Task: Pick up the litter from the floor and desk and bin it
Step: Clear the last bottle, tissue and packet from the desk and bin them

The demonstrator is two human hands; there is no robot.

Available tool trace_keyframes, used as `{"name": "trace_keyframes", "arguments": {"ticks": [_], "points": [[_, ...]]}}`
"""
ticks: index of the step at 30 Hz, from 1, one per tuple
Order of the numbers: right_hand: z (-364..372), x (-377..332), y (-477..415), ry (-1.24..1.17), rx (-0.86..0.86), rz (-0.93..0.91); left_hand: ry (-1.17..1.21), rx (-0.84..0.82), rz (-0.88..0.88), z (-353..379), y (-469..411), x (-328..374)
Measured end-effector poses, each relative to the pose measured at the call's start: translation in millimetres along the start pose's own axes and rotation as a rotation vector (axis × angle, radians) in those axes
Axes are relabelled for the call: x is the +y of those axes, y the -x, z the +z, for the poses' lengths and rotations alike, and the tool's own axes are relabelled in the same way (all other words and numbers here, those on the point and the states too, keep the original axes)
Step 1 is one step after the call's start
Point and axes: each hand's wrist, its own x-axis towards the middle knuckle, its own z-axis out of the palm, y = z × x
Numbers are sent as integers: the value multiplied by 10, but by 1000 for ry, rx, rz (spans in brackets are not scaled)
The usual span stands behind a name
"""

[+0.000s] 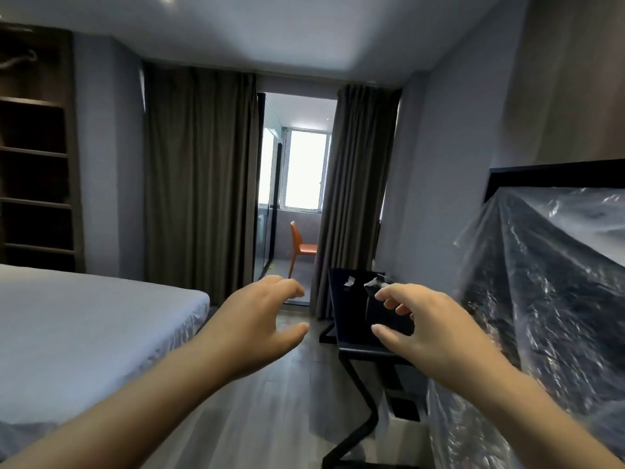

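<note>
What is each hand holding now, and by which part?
Nothing is held. The left hand and the right hand are both stretched forward with loose, empty fingers. The paper scraps lie on the dark desk.

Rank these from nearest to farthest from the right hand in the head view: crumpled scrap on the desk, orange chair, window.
1. Crumpled scrap, on the desk, just beyond the right hand.
2. Orange chair, past the curtains.
3. Window, behind the chair, farthest back.
</note>
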Motion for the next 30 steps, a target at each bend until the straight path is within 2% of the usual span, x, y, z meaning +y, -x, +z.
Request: {"name": "trace_keyframes", "arguments": {"ticks": [5, 21, 30], "points": [[604, 94, -703, 1, -73, 34, 34, -57, 1, 389, -483, -717], [2226, 1224, -3158, -30, -104, 60, 23, -92, -25, 1648, -2754, -2459], [3146, 1609, -4372, -32, -155, 112, 46, -128, -27, 2422, -3777, -3607]]}}
